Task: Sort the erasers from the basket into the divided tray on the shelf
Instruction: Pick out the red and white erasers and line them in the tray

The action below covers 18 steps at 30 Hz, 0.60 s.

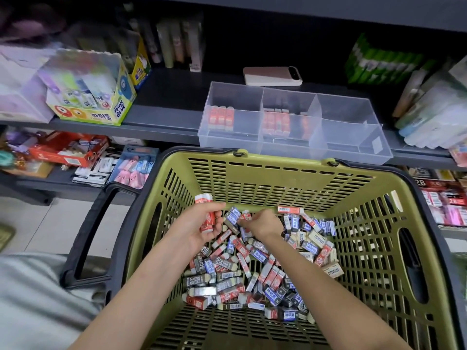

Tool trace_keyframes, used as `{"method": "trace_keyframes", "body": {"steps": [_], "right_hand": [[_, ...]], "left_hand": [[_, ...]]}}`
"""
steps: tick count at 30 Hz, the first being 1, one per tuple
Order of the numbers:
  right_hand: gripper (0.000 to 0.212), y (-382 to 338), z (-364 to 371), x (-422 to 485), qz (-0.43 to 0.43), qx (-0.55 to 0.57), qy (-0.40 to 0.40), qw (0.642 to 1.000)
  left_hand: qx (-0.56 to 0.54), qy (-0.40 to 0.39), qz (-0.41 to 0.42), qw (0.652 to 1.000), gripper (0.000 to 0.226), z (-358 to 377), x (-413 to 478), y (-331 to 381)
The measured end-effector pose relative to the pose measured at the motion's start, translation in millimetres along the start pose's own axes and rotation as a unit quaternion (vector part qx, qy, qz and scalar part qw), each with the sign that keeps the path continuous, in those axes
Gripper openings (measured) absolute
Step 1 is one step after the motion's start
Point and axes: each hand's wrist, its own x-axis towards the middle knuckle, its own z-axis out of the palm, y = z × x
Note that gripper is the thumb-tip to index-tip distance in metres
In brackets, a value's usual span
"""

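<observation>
An olive-green slotted basket (278, 178) with black handles holds a heap of loose erasers (252, 269) in red, blue, black and cream sleeves. My left hand (194, 226) grips a stack of red-sleeved erasers (208, 215) above the heap's far left. My right hand (262, 223) pinches one red-sleeved eraser (245, 216) just right of that. On the shelf behind stands the clear divided tray (353, 147). Its left section holds a row of red erasers (221, 118), and its middle section holds more red erasers (276, 121). The right sections look bare.
A pink phone (273, 76) lies on the shelf behind the tray. A Power Glue box (93, 97) stands at the shelf's left, and green packs (379, 64) and pale packets (434, 114) at its right. Lower shelves hold more stationery (75, 152).
</observation>
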Motion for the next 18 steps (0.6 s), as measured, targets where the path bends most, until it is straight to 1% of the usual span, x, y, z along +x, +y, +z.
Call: {"method": "trace_keyframes", "body": {"steps": [2,4,6,8,9,11,13,14,15,17,18], "right_hand": [[0.050,1,1,-2,-0.018,-0.002,-0.011,1.000],[0.039,1,-4,-7,-0.023,0.028,-0.039,0.999],[0.030,-2,-17,-17,-0.025,0.138,-0.068,0.988],[0.027,-9,-36,-31,-0.045,0.276,-0.100,0.955],[0.028,-13,-45,-39,-0.066,0.318,-0.123,0.938],[0.030,-23,-58,-57,-0.125,0.327,-0.163,0.922],[0.033,-33,-61,-72,-0.182,0.279,-0.180,0.926],[0.033,-35,-62,-77,-0.200,0.266,-0.189,0.924],[0.032,-35,-63,-79,-0.210,0.279,-0.214,0.912],[0.029,-29,-65,-75,-0.179,0.352,-0.271,0.878],[0.025,-25,-64,-70,-0.159,0.360,-0.273,0.878]], "left_hand": [[0.012,0.002,0.004,1.000,0.011,1,0,-1],[0.027,0.004,0.010,1.000,0.010,3,1,-3],[0.027,0.008,0.012,1.000,0.009,3,1,-5],[0.022,0.007,0.011,1.000,0.012,3,2,-7],[0.028,0.001,0.006,1.000,0.015,4,2,-8],[0.052,-0.037,-0.017,0.998,0.023,6,0,-10],[0.041,-0.083,-0.046,0.995,0.027,10,-3,-12],[0.035,-0.090,-0.051,0.994,0.030,11,-3,-13],[0.038,-0.084,-0.051,0.994,0.031,10,-3,-13],[0.039,-0.046,-0.044,0.997,0.022,8,-3,-12],[0.033,-0.025,-0.045,0.998,0.016,6,-2,-11]]}}
